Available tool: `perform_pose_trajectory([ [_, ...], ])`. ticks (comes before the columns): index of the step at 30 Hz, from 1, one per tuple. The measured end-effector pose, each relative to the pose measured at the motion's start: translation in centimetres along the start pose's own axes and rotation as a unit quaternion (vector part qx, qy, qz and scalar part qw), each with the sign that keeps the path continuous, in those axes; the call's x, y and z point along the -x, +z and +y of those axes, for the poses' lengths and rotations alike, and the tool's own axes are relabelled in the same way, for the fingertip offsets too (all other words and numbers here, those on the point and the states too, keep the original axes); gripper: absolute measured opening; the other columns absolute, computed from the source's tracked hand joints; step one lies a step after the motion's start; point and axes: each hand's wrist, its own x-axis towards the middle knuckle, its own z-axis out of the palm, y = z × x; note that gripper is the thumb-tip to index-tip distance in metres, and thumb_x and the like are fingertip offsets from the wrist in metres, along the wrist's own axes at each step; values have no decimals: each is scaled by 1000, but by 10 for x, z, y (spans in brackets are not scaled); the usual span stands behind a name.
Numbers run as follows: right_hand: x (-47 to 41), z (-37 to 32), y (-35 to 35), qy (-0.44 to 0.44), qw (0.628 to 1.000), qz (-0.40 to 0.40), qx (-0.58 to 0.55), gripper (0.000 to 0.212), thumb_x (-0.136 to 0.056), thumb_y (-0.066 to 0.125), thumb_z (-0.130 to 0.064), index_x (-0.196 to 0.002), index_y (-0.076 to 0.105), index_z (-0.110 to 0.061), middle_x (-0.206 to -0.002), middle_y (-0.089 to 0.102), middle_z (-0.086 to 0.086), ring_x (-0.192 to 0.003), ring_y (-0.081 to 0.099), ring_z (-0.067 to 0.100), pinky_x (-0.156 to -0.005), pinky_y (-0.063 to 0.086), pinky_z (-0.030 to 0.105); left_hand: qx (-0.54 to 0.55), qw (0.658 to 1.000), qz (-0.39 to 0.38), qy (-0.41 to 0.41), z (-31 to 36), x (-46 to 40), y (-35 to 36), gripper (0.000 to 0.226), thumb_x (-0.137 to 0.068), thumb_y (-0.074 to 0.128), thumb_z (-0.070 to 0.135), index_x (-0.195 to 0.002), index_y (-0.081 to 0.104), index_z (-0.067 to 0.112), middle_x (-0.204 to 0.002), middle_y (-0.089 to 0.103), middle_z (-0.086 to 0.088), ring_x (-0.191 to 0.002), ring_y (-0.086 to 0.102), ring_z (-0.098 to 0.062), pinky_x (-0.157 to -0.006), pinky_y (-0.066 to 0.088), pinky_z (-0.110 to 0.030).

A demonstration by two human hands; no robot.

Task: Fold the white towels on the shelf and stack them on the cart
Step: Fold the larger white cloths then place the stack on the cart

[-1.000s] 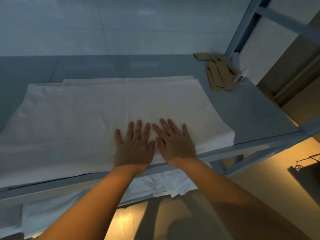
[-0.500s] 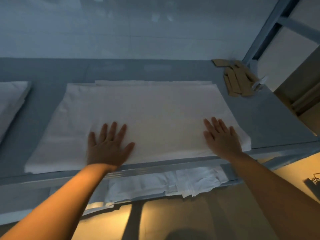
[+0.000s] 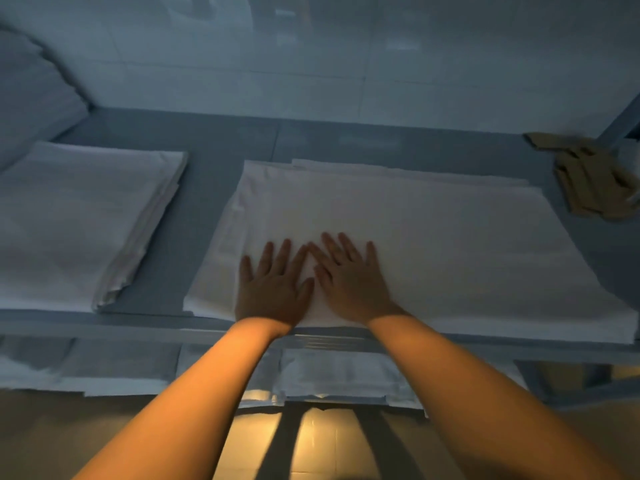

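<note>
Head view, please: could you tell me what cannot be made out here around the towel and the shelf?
- The cart: not in the head view at all.
- Towel under the left hand and right hand: hidden by the flat palms.
- Left stack: cut off by the left edge.
- Tan pieces at right: too dim to identify.
- Cloths on the lower shelf: partly hidden by the shelf rail and the forearms.
</note>
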Motion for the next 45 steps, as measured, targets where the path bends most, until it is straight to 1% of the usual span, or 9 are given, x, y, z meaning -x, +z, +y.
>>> perform_pose_trajectory([
  [6, -2, 2, 3, -4, 1000, -5, 16, 50, -101, 18, -43, -150, 6, -40, -160, 1, -12, -148, -2, 15, -116, 0, 54, 34, 995, 15, -89, -78, 1, 1, 63, -94, 16, 59, -152, 5, 36, -161, 2, 4, -148, 3, -24, -117, 8, -47],
  [12, -51, -31, -3, -235, 972, -27, 10, 49, -103, 24, -35, -151, 13, -35, -158, 8, -17, -147, 1, 7, -117, -3, 47, 45, 993, 50, -95, -73, 0, 3, 63, -98, 17, 48, -153, 8, 19, -161, 4, -3, -148, 4, -25, -117, 3, -47],
  [18, -142, -48, 1, -289, 956, -37, 43, 50, -102, 23, -42, -150, 10, -40, -159, 7, -16, -147, 3, 8, -118, 0, 46, 68, 991, 50, -101, -73, 2, 1, 70, -96, 12, 53, -153, 0, 14, -161, -3, -3, -148, -4, -21, -116, -7, -46],
  [22, -204, -41, 4, -232, 972, -31, 33, 50, -101, 19, -46, -150, 9, -41, -159, 6, -14, -147, 3, 9, -118, 0, 46, 66, 991, 37, -109, -73, 2, 1, 82, -87, 3, 67, -152, -5, 18, -160, -8, -1, -147, -8, -20, -117, -10, -49],
  [27, -223, -37, 0, -51, 998, 9, 25, 53, -101, 19, -42, -152, 17, -27, -160, 10, -3, -147, 7, 17, -117, 2, 54, 67, 991, 28, -116, -73, 0, 2, 87, -82, -1, 72, -152, -6, 19, -160, -9, 1, -147, -9, -20, -116, -12, -51],
  [33, -112, 14, 1, -175, 984, 8, -12, 51, -100, 28, -46, -149, 23, -35, -159, 15, -7, -147, 11, 14, -117, 7, 47, 54, 987, -20, -148, -68, -6, -5, 82, -86, 6, 69, -152, -5, 23, -160, -8, 4, -147, -9, -22, -113, -7, -60],
  [40, -33, 208, -30, 220, 974, -51, 6, 57, -99, 15, -52, -152, 4, -34, -161, -1, -3, -148, 1, 21, -117, 6, 52, 26, 975, -32, -220, -37, -7, -17, 69, -98, 17, 51, -152, 8, 10, -161, 1, -4, -147, -9, -26, -113, -5, -61],
  [43, -8, 199, -27, 236, 970, -60, -8, 57, -101, 18, -47, -153, 6, -28, -161, -1, -2, -147, 0, 24, -115, 5, 57, 42, 990, -21, -136, 29, -7, -21, 68, -99, 24, 47, -151, 9, 6, -160, 3, -11, -147, -5, -26, -115, 0, -55],
  [45, 1, 166, -21, 158, 986, -59, -8, 54, -102, 20, -44, -152, 5, -31, -161, -3, -5, -148, -2, 21, -114, 2, 59, 61, 997, -34, -24, 96, -6, -21, 68, -99, 26, 47, -152, 7, 9, -161, 1, -10, -147, -2, -25, -115, 1, -52],
])
